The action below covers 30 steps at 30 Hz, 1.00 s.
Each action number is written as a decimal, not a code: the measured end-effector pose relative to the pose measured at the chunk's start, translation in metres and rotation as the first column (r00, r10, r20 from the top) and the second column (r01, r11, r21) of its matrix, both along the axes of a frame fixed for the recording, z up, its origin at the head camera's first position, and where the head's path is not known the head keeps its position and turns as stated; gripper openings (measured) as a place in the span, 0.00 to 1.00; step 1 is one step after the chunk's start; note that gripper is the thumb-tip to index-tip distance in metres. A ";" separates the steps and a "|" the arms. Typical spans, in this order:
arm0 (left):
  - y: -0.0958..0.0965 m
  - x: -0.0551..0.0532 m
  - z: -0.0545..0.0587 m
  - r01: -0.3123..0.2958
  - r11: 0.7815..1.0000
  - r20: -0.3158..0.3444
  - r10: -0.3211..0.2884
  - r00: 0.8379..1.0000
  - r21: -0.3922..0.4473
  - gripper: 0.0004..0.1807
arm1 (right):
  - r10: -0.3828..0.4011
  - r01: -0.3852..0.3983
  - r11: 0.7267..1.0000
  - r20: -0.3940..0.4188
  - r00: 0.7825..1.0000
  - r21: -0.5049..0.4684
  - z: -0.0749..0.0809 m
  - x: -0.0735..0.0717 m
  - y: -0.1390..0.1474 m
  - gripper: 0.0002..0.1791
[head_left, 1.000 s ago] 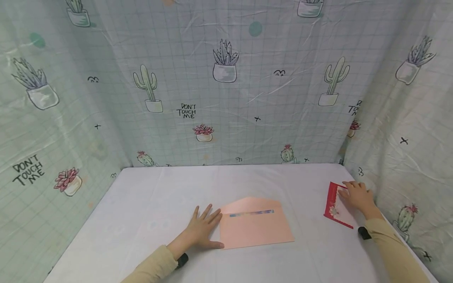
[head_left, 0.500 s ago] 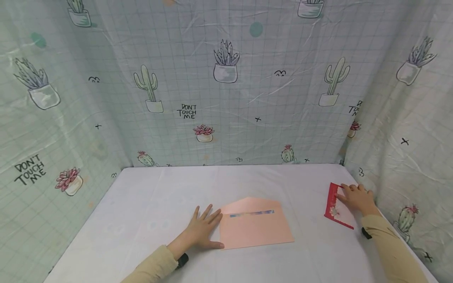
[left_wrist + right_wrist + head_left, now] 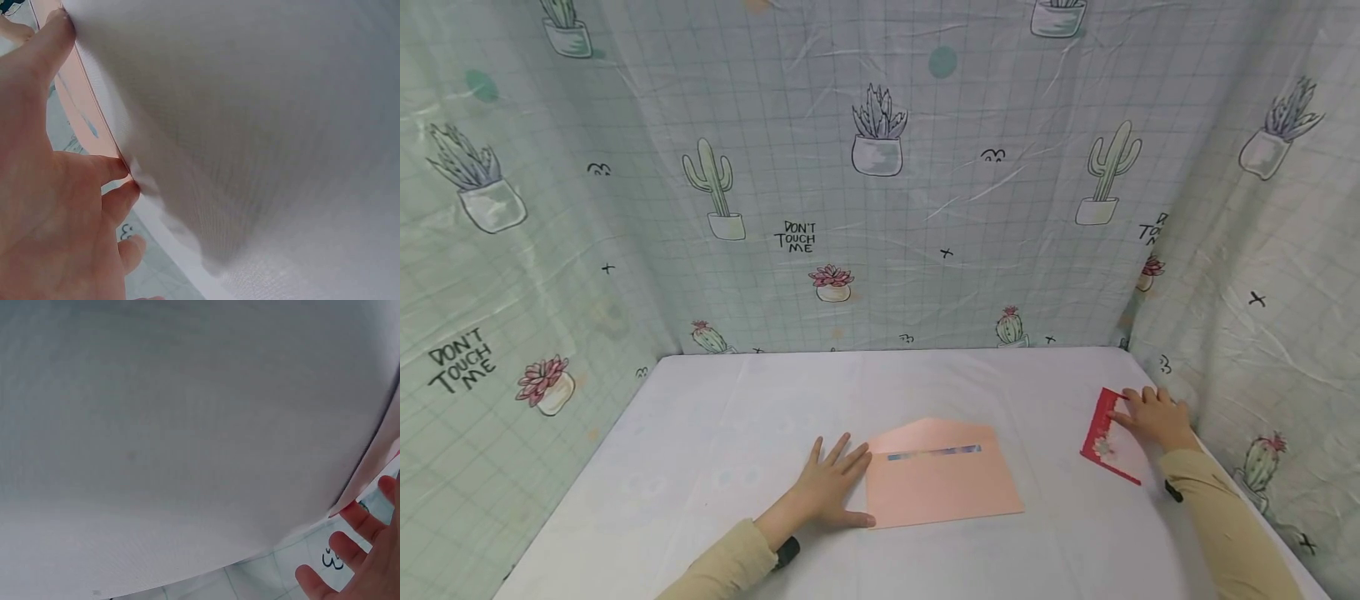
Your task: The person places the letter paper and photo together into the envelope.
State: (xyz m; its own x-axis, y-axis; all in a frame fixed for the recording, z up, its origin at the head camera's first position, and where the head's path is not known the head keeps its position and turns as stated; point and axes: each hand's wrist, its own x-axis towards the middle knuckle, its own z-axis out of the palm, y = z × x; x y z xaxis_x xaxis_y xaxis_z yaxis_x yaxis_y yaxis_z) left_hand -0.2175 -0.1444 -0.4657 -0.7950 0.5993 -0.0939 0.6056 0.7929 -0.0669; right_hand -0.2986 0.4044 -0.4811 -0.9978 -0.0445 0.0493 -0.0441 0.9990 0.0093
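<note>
A peach envelope [image 3: 943, 492] lies on the white table, flap side unfolded toward the back, with a thin bluish strip along the flap line. My left hand [image 3: 826, 487] is spread flat at its left edge, thumb at the near corner and fingertips at the far one. In the left wrist view those fingertips meet the edge of the envelope [image 3: 84, 112]. At the far right, my right hand [image 3: 1156, 419] pinches a red and pale pink greeting card [image 3: 1123, 458] with a flower on it, thumb on top. The right wrist view shows a finger at the corner of the card [image 3: 369, 465].
The white table [image 3: 760, 392] has its back edge against a hanging curtain [image 3: 925, 208] printed with cacti. Another curtain side [image 3: 1210, 333] hangs close beside the right hand. A black wrist band [image 3: 786, 552] shows under the left sleeve.
The right hand has shifted slightly, its thumb and fingers closing on the card. The card's near end has swung a little to the left. Left hand and envelope stay put.
</note>
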 end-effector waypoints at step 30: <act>0.000 0.004 0.005 -0.006 1.000 0.008 0.006 1.000 0.002 0.51 | -0.025 0.024 0.999 -0.046 0.999 -0.029 0.017 0.005 -0.003 0.26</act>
State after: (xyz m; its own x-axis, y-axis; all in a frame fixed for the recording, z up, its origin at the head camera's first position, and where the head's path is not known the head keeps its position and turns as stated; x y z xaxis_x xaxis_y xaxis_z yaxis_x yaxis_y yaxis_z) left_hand -0.2133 -0.1443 -0.4604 -0.7981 0.5943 -0.0988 0.6010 0.7969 -0.0608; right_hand -0.2934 0.4009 -0.4645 -0.9952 -0.0179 0.0966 -0.0197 0.9997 -0.0174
